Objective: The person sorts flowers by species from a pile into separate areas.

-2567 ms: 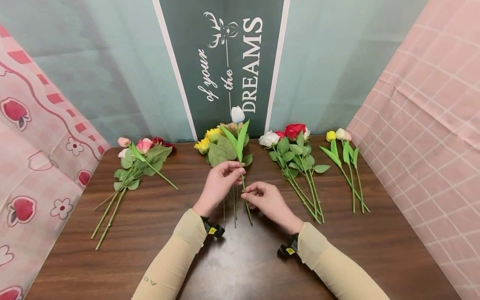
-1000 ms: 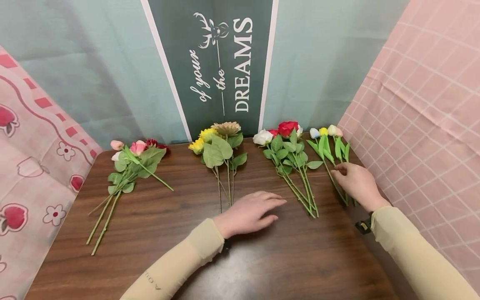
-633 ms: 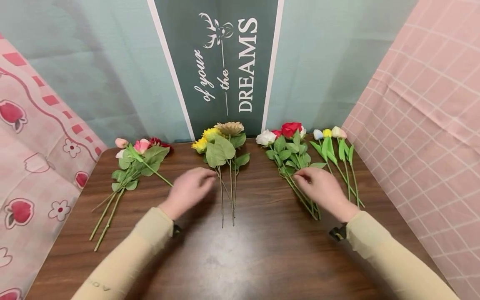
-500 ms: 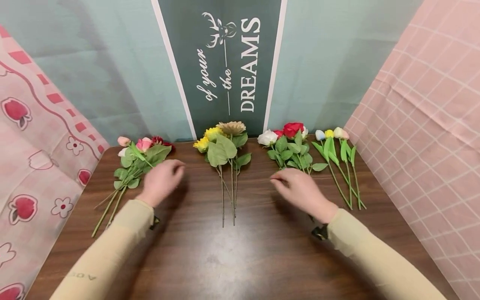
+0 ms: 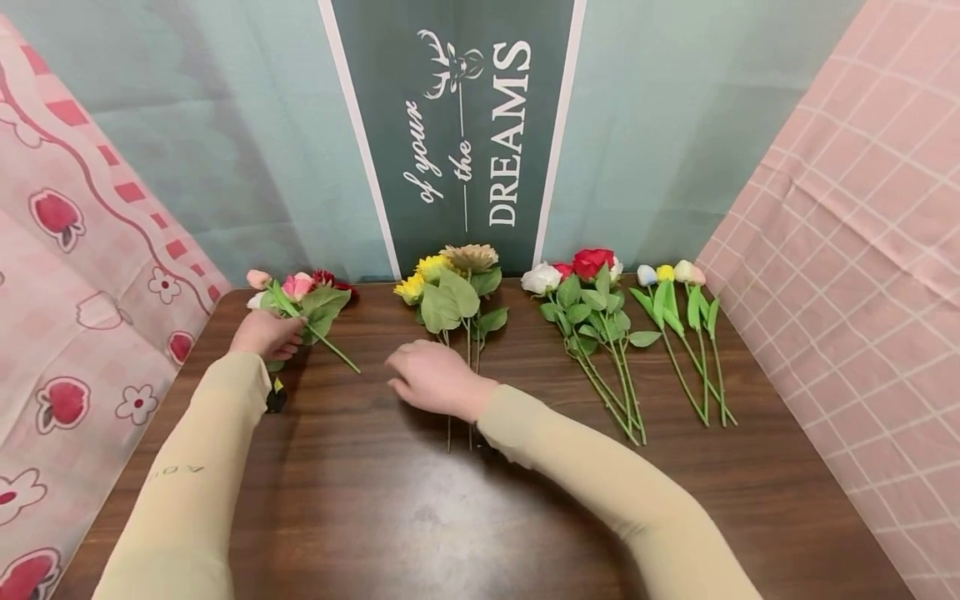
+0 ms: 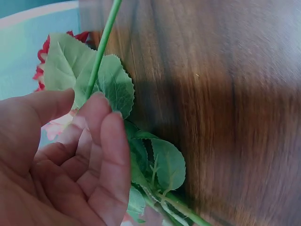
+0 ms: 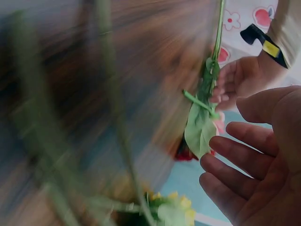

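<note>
At the left bunch of flowers my left hand (image 5: 266, 333) has its fingers loosely bent around a tulip stem (image 6: 101, 56). In the left wrist view a gap shows between thumb and fingertips, with the stem passing through it. The tulip's pale pink head (image 5: 258, 279) lies at the back; below it are a pink flower (image 5: 298, 287), a dark red flower (image 5: 330, 282) and broad leaves (image 6: 70, 61). My right hand (image 5: 438, 379) hovers over the stems of the middle bunch, its fingers (image 7: 242, 153) spread and holding nothing.
Yellow sunflowers (image 5: 432, 268) and a beige flower (image 5: 472, 257) make up the middle bunch. Further right lie red and white roses (image 5: 592, 263), then several tulips (image 5: 665, 273). Cloths hang behind and on both sides of the wooden table (image 5: 450, 533).
The white-blue tulip went from both hands to the right-hand tulip group and was let go. My left hand then moved left to the left bunch; my right hand moved to the middle.
</note>
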